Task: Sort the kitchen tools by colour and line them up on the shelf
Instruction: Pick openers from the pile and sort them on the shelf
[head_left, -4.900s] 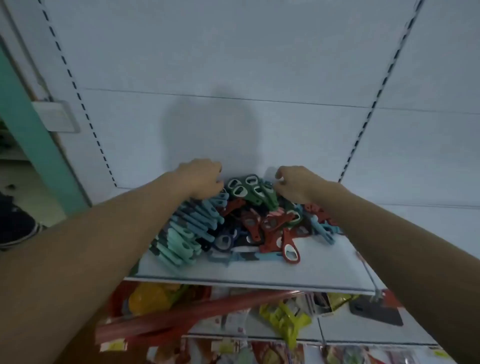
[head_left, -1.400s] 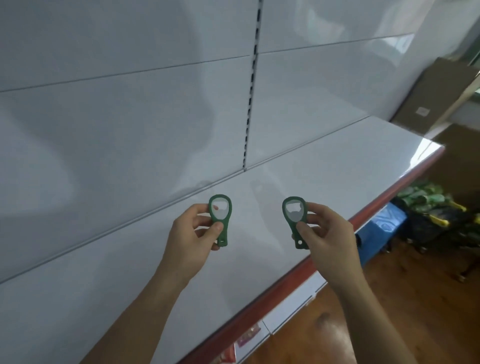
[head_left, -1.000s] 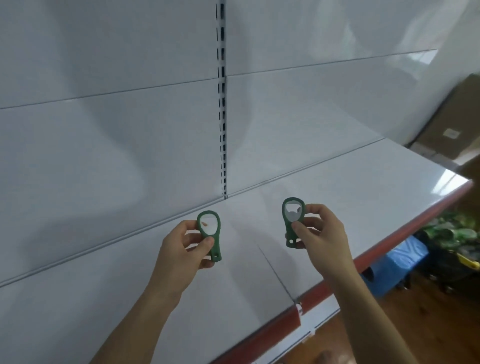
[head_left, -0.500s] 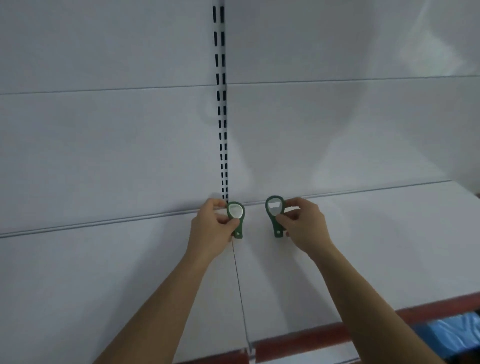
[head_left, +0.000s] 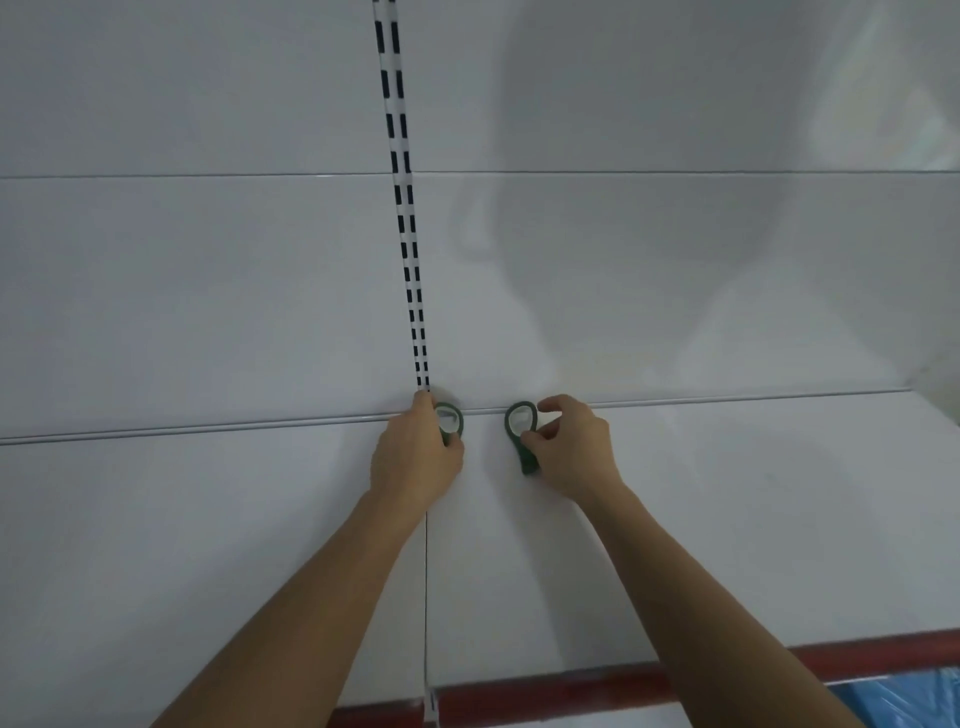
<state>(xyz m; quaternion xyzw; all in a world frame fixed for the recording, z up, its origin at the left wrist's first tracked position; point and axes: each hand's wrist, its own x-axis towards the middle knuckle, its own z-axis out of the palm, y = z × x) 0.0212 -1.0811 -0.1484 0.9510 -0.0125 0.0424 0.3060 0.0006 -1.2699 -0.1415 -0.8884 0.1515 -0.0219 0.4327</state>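
Two dark green plastic loop-headed openers at far edge of white metal shelf (head_left: 727, 519), by white back panel (head_left: 208, 286): left opener (head_left: 451, 420) gripped by left hand (head_left: 415, 457) beneath black-slotted upright (head_left: 410, 260); right opener (head_left: 521, 431) pinched by right hand (head_left: 571, 452). Red trim (head_left: 545, 693) along near edge.

No readable text, label, brand, number or sign in view. Left green opener (head_left: 451, 420) and right green opener (head_left: 518, 439): too small and blurred to show any marking. Shelf (head_left: 727, 519): plain white, nothing printed on it that shows.
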